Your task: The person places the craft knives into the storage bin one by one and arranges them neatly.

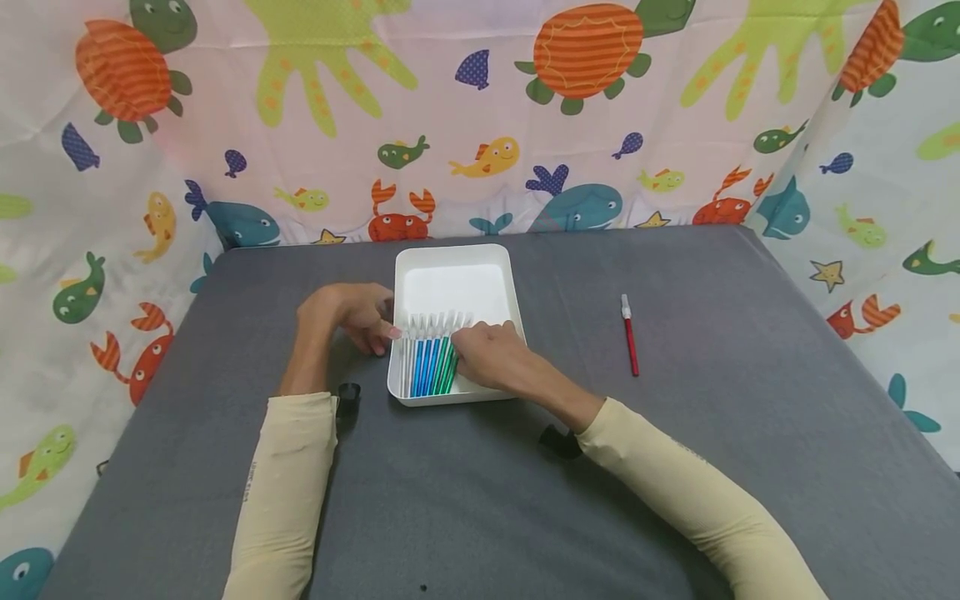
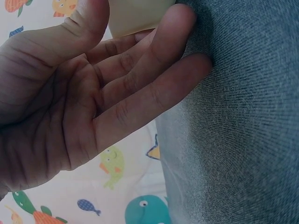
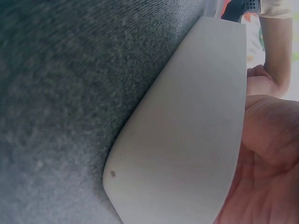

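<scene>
A white tray (image 1: 450,279) holds a row of slim pens (image 1: 431,367) with clear caps, in white, blue and green, lying side by side in its near left part. My left hand (image 1: 363,317) is at the tray's left side, thumb right at the rim, its other fingers loosely bent outside; the left wrist view shows this hand (image 2: 117,88) with nothing in its palm. My right hand (image 1: 491,354) reaches over the tray's right side, fingers bent down beside the green pens. The tray wall (image 3: 187,116) hides its fingertips in the right wrist view, so I cannot tell whether it grips a pen.
A red pen (image 1: 630,337) with a clear cap lies on the grey cloth-covered table (image 1: 712,433), right of the tray. Behind the table and along its sides hangs a curtain (image 1: 330,167) printed with sea animals.
</scene>
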A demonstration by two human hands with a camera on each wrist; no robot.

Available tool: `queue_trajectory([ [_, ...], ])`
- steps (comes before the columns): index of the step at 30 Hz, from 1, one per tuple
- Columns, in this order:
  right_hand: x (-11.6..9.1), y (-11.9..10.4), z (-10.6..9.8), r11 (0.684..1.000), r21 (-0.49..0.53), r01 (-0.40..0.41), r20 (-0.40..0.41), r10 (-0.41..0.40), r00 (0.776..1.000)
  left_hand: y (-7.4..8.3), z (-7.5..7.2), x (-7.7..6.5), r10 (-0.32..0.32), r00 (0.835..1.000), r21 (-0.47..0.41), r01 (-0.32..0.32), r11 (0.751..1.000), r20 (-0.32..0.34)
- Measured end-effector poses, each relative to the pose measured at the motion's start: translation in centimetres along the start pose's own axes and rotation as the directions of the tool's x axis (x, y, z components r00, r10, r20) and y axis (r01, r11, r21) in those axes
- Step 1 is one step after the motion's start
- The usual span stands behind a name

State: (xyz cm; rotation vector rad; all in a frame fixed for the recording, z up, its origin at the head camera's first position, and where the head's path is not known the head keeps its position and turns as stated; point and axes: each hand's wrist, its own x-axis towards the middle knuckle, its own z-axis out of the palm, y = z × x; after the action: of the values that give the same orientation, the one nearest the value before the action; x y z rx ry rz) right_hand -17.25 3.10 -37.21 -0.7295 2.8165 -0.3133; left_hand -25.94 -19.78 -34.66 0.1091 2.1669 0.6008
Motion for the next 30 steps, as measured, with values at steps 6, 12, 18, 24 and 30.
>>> queue_trajectory([
  [6, -0.2, 0.2, -0.1, 1.0, -0.007, 0.004, 0.001, -0.004, 1.0, 0.0, 0.1, -0.1, -0.009, 1.0, 0.008, 0.009, 1.0, -0.01],
  [12, -0.8, 0.8, -0.6, 1.0, -0.005, 0.018, -0.026, -0.018, 1.0, 0.1, 0.1, -0.1, -0.003, 1.0, -0.001, 0.003, 1.0, -0.013],
  [18, -2.1, 2.5, -2.2, 0.998, 0.047, 0.045, -0.106, -0.04, 0.994, 0.1, 0.1, -0.3, 0.011, 1.0, 0.017, -0.011, 1.0, -0.018],
  [24, -3.2, 4.0, -4.0, 0.994, 0.083, -0.07, -0.098, 0.078, 0.992, 0.0, 0.1, -0.2, 0.005, 1.0, 0.021, -0.004, 1.0, -0.021],
  [30, -4.1, 6.5, -5.3, 0.982, 0.104, -0.157, -0.123, 0.169, 0.978, -0.1, 0.1, -0.1, 0.007, 1.0, 0.022, -0.006, 1.0, -0.023],
])
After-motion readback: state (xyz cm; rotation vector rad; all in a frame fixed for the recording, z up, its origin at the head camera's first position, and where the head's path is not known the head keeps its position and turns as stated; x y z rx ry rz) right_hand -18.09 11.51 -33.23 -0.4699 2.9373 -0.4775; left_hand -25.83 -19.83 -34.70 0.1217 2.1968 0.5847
